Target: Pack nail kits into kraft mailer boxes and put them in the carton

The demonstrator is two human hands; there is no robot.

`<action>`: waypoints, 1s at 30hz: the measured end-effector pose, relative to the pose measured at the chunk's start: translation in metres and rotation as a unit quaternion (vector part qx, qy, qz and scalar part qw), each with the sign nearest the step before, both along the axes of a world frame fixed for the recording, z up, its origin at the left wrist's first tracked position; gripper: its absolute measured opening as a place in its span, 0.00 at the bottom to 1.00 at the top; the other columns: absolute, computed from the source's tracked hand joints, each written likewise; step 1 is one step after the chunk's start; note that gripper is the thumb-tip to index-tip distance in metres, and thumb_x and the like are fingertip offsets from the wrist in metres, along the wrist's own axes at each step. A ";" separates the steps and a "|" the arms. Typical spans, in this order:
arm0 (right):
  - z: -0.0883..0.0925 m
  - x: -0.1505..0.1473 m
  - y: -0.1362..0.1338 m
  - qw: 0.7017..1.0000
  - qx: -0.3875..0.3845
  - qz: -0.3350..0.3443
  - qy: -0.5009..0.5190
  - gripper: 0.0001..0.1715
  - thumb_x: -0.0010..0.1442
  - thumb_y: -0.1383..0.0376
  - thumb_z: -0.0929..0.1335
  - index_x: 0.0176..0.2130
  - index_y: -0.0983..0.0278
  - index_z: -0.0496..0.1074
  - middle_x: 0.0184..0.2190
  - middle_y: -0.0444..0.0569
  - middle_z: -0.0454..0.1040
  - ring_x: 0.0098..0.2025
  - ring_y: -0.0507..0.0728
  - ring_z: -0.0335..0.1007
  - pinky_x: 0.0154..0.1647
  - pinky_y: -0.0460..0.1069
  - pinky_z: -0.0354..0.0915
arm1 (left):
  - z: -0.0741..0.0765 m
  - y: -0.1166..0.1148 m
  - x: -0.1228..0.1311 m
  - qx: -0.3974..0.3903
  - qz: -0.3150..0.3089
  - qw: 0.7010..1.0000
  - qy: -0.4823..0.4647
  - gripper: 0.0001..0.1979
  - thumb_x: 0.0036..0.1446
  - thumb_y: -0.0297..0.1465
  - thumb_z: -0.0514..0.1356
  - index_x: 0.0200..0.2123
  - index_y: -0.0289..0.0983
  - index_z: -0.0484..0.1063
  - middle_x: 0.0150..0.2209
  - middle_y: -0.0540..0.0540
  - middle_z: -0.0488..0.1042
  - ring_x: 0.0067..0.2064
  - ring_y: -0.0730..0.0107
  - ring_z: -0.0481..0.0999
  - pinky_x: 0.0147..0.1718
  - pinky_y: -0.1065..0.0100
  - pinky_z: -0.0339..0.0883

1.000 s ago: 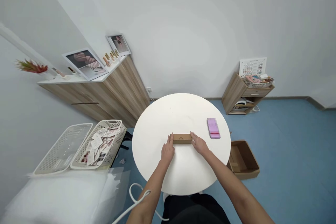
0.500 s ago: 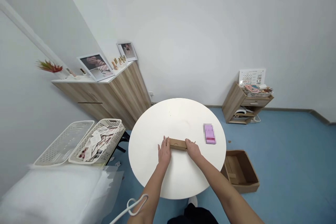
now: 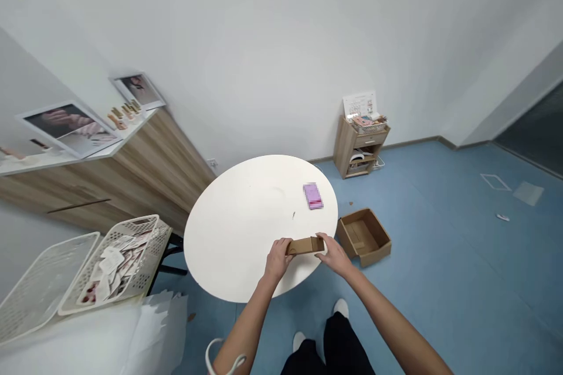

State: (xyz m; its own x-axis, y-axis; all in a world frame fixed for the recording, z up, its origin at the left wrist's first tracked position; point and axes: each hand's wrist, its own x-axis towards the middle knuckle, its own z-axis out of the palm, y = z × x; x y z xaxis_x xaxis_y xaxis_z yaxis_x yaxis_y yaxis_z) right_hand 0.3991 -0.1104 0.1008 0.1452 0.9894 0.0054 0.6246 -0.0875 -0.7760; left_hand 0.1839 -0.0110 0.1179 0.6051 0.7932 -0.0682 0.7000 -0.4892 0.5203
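Observation:
Between my two hands is a small, long brown cardboard box [image 3: 302, 246], over the near right part of the round white table [image 3: 229, 228]. My left hand [image 3: 278, 259] grips its left end. At the box's right end, my right hand [image 3: 331, 253] holds on with thumb and fingers. Farther back on the table lies a purple item [image 3: 312, 195], pixelated so its kind is not readable. A small dark object [image 3: 294, 215], too small to name, rests on the tabletop near the box.
An open cardboard carton [image 3: 364, 234] stands on the blue floor right of the table. Left are a white basket [image 3: 152, 246] of paper packets and another white basket [image 3: 48, 281]. A wooden cabinet [image 3: 149, 170] and a small shelf unit [image 3: 345, 149] stand by the walls.
The box has come nearer to me and right, toward the table's near edge, in both hands. The small dark object now shows on the table. My view has turned right.

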 end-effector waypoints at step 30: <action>-0.240 0.501 -0.052 0.969 -0.221 -0.010 -0.112 0.33 0.50 0.76 0.66 0.56 0.63 0.67 0.54 0.52 0.71 0.55 0.59 0.67 0.55 0.51 0.62 | -0.303 -0.141 0.396 -0.272 0.141 0.948 0.088 0.29 0.60 0.35 0.50 0.63 0.31 0.60 0.67 0.39 0.57 0.67 0.59 0.56 0.65 0.62 0.48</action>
State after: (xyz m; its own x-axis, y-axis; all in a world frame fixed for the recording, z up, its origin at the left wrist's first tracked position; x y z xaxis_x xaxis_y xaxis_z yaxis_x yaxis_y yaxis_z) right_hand 0.8996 -0.1628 -0.1392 0.2077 0.8992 -0.3851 0.7676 -0.3939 -0.5056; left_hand 0.5794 -0.1522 -0.1849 0.3158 0.7405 -0.5932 0.8623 0.0368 0.5050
